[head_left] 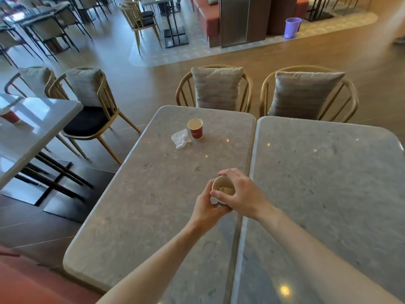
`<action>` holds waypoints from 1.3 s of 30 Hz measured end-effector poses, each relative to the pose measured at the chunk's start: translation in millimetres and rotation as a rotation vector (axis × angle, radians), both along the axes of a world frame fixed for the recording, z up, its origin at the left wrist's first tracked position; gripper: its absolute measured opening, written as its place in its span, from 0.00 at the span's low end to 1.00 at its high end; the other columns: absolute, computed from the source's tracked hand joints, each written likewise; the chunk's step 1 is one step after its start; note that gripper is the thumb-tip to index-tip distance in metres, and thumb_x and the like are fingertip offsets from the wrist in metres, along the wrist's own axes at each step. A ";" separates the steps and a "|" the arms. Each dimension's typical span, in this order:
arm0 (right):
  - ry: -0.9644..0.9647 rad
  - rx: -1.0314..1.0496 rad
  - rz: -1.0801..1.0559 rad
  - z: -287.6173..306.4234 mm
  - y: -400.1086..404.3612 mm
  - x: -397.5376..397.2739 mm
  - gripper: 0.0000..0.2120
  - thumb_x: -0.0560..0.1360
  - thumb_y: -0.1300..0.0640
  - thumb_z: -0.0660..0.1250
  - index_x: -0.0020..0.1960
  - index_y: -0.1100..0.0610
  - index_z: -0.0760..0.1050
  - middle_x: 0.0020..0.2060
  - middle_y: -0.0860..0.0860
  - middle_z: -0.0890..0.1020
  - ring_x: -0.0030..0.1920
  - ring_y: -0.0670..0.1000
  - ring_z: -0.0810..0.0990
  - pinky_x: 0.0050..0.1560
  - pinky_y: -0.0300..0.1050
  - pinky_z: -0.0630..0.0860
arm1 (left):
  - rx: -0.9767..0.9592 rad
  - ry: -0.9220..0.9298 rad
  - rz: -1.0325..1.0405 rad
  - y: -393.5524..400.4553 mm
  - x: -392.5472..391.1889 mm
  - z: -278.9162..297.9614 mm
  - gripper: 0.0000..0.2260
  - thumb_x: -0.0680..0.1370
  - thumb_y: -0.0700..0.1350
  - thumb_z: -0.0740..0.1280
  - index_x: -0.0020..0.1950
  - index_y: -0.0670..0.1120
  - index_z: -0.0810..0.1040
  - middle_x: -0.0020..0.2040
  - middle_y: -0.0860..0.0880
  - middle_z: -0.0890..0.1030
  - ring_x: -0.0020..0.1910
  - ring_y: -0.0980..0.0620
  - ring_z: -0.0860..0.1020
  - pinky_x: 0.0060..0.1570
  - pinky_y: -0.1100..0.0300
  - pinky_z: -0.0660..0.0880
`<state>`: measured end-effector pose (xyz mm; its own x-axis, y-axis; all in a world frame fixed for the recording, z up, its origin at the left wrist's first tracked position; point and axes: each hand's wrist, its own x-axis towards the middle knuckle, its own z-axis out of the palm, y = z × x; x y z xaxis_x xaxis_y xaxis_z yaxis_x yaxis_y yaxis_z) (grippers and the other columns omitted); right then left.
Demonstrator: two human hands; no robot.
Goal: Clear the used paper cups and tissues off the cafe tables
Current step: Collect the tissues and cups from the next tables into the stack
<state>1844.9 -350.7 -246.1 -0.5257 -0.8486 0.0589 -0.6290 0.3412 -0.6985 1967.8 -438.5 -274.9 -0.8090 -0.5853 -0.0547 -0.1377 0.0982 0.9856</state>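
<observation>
Both hands are closing around one paper cup [223, 189] near the seam where two stone-topped tables meet. The left hand [207, 208] is cupping it from below and from the near side, fingers wrapped on the wall. The right hand [240, 194] is arching over the rim from the right, its thumb lying across the near edge and its fingers curling round the far side. The cup's mouth is facing up toward the camera; inside it something pale and crumpled is sitting at the bottom, possibly a tissue, though the view is too soft to be sure. Whether the cup's base is touching the left table [135, 205] or is just lifted off it is not clear, since the hands are hiding it.

Farther from the person than the grip and a little to its left, a second red paper cup [195, 129] is standing upright on the same table, its pale interior showing, with no contents I can make out. Just beside it on its left, a crumpled white tissue [181, 138] is lying flat on the tabletop.

To the right of the grip, the right table [328, 183] is butting against the first. Well off to the left, another red cup [10, 116] is standing on a white table [43, 119]. Far beyond the grip, a purple bin [292, 27] is standing on the floor.
</observation>
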 end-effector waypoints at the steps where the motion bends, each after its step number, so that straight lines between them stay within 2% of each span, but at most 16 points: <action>1: 0.012 -0.011 -0.025 0.3 1.8 -2.2 0.29 0.69 0.28 0.63 0.63 0.42 0.69 0.58 0.42 0.75 0.52 0.43 0.77 0.51 0.43 0.79 | -0.017 0.003 0.012 2.9 -4.3 1.4 0.28 0.69 0.42 0.79 0.65 0.58 0.76 0.55 0.55 0.84 0.53 0.55 0.84 0.46 0.61 0.82; 4: 0.031 -0.058 -0.089 2.1 7.9 -9.3 0.27 0.68 0.28 0.63 0.61 0.41 0.69 0.53 0.42 0.77 0.47 0.42 0.77 0.46 0.39 0.77 | -0.039 0.010 0.036 11.3 -18.3 4.5 0.28 0.70 0.38 0.78 0.66 0.55 0.76 0.54 0.58 0.84 0.53 0.58 0.83 0.45 0.68 0.79; 7: 0.016 -0.102 -0.157 3.2 16.4 -18.5 0.23 0.67 0.31 0.66 0.56 0.41 0.70 0.48 0.41 0.76 0.45 0.43 0.77 0.44 0.39 0.78 | -0.076 0.022 0.049 19.8 -33.9 4.1 0.27 0.69 0.39 0.78 0.66 0.53 0.76 0.53 0.56 0.85 0.53 0.56 0.84 0.47 0.66 0.79; 11: -0.001 -0.129 -0.230 2.0 27.1 -33.2 0.19 0.67 0.32 0.66 0.51 0.41 0.72 0.46 0.41 0.78 0.43 0.42 0.78 0.41 0.36 0.75 | -0.090 0.035 0.060 35.4 -56.0 -0.1 0.26 0.69 0.37 0.78 0.63 0.54 0.77 0.53 0.54 0.86 0.52 0.55 0.85 0.48 0.63 0.81; 14: 0.002 -0.117 -0.299 -1.5 31.5 -41.7 0.18 0.67 0.32 0.66 0.49 0.41 0.71 0.44 0.41 0.77 0.41 0.41 0.77 0.37 0.33 0.70 | -0.063 0.052 0.084 47.1 -70.0 -3.3 0.25 0.70 0.39 0.78 0.64 0.54 0.78 0.53 0.55 0.85 0.53 0.55 0.85 0.48 0.65 0.80; 16: -0.007 -0.099 -0.343 -5.0 33.1 -45.9 0.18 0.67 0.32 0.65 0.49 0.42 0.71 0.44 0.41 0.76 0.41 0.42 0.76 0.36 0.34 0.71 | -0.022 0.054 0.095 52.3 -78.0 -6.1 0.24 0.70 0.41 0.78 0.64 0.52 0.78 0.54 0.55 0.85 0.53 0.55 0.84 0.48 0.65 0.80; 18: -0.030 -0.081 -0.374 -8.6 34.2 -49.9 0.19 0.66 0.31 0.65 0.49 0.42 0.71 0.45 0.41 0.76 0.42 0.43 0.77 0.38 0.40 0.74 | 0.002 0.042 0.098 55.2 -84.0 -10.1 0.23 0.71 0.42 0.77 0.65 0.50 0.77 0.54 0.54 0.85 0.53 0.55 0.84 0.48 0.66 0.80; 20: -0.072 -0.078 -0.375 -11.9 35.5 -54.9 0.22 0.66 0.30 0.65 0.52 0.43 0.71 0.47 0.42 0.76 0.44 0.43 0.77 0.41 0.41 0.76 | 0.019 0.030 0.084 54.9 -88.9 -12.7 0.23 0.72 0.42 0.78 0.65 0.50 0.77 0.55 0.54 0.85 0.54 0.55 0.84 0.48 0.66 0.80; 23: -0.170 -0.081 -0.313 -16.9 38.2 -60.0 0.31 0.66 0.30 0.69 0.62 0.45 0.69 0.55 0.44 0.76 0.51 0.44 0.77 0.49 0.44 0.79 | 0.022 0.019 0.092 49.0 -92.3 -14.5 0.23 0.70 0.45 0.79 0.63 0.53 0.77 0.54 0.55 0.84 0.54 0.55 0.84 0.49 0.64 0.80; 26: -0.203 -0.068 -0.252 -23.7 38.2 -58.7 0.40 0.65 0.34 0.73 0.70 0.48 0.63 0.63 0.45 0.75 0.61 0.46 0.75 0.58 0.48 0.76 | 0.089 0.012 0.127 40.1 -91.1 -19.2 0.22 0.69 0.46 0.79 0.60 0.55 0.78 0.55 0.52 0.85 0.55 0.52 0.84 0.55 0.57 0.80; 29: -0.213 -0.085 -0.257 -28.0 34.8 -54.8 0.39 0.64 0.37 0.75 0.69 0.48 0.64 0.63 0.45 0.75 0.61 0.47 0.76 0.58 0.47 0.76 | 0.081 -0.004 0.119 32.0 -88.6 -24.6 0.21 0.69 0.46 0.79 0.59 0.56 0.78 0.55 0.51 0.85 0.56 0.51 0.84 0.58 0.53 0.80; 35: -0.192 -0.100 -0.301 -26.3 15.1 -47.4 0.38 0.64 0.36 0.75 0.68 0.47 0.64 0.60 0.44 0.77 0.59 0.47 0.77 0.56 0.46 0.78 | 0.073 0.010 0.133 14.9 -86.3 -30.3 0.21 0.69 0.49 0.78 0.60 0.58 0.78 0.55 0.53 0.85 0.55 0.53 0.84 0.54 0.62 0.80; 39: -0.201 -0.112 -0.331 -24.9 -9.9 -38.7 0.39 0.64 0.37 0.76 0.69 0.48 0.65 0.61 0.46 0.77 0.60 0.48 0.77 0.58 0.47 0.77 | 0.064 0.010 0.153 -9.7 -80.8 -34.6 0.21 0.71 0.43 0.78 0.61 0.57 0.78 0.55 0.53 0.85 0.55 0.54 0.84 0.53 0.63 0.79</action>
<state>1806.2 -360.7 -271.0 -0.7798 -0.6259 0.0097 -0.3452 0.4171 -0.8408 1887.0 -448.2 -309.4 -0.7116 -0.6970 -0.0884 -0.1363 0.0135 0.9906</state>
